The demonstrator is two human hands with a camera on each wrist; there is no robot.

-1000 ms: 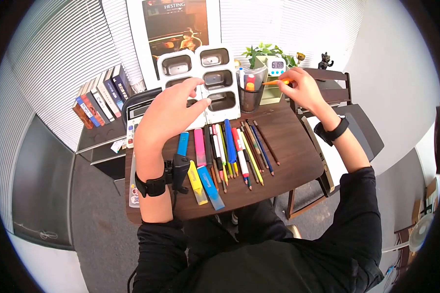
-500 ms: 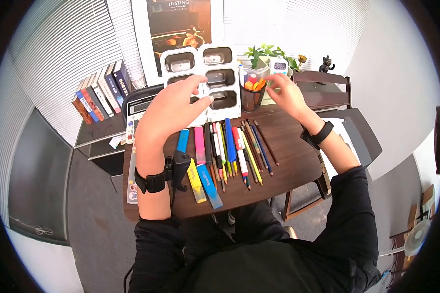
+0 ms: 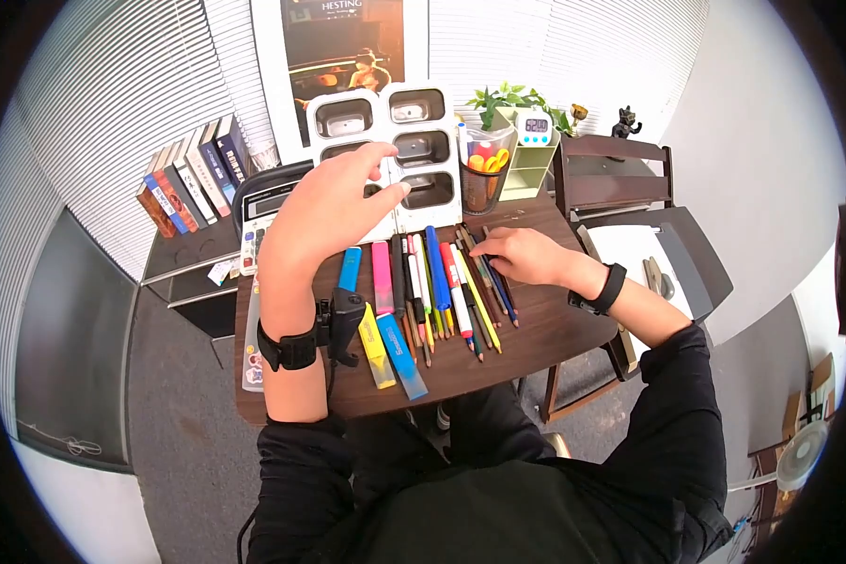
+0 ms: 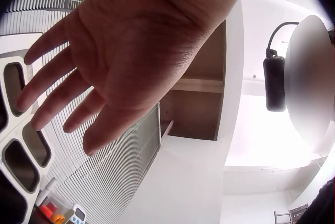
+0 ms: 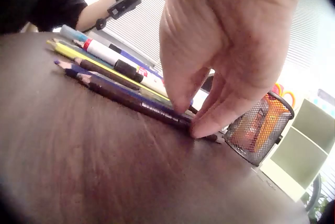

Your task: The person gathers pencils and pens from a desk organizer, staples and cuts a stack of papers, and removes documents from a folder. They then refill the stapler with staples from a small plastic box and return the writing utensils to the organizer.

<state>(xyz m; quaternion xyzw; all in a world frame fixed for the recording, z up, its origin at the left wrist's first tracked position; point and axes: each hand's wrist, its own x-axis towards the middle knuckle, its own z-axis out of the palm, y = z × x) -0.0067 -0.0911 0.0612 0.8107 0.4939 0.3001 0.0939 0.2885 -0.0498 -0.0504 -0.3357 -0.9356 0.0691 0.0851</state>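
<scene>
Low passage is afforded over the front right of the brown wooden tabletop (image 3: 564, 315); leftward, it is blocked by slender multicoloured pens and pencils (image 3: 444, 277).

hands (image 4: 125, 51): 1, palm showing, 5 digits spread | white rack (image 4: 13, 134): left edge | timer (image 4: 78, 214): bottom edge

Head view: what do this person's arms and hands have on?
Left hand and right hand are gloveless. Left sleeve and right sleeve: black, ending well above the wrists. Left wrist strap: black, with a black box and thin cable. Right wrist strap: black.
</scene>
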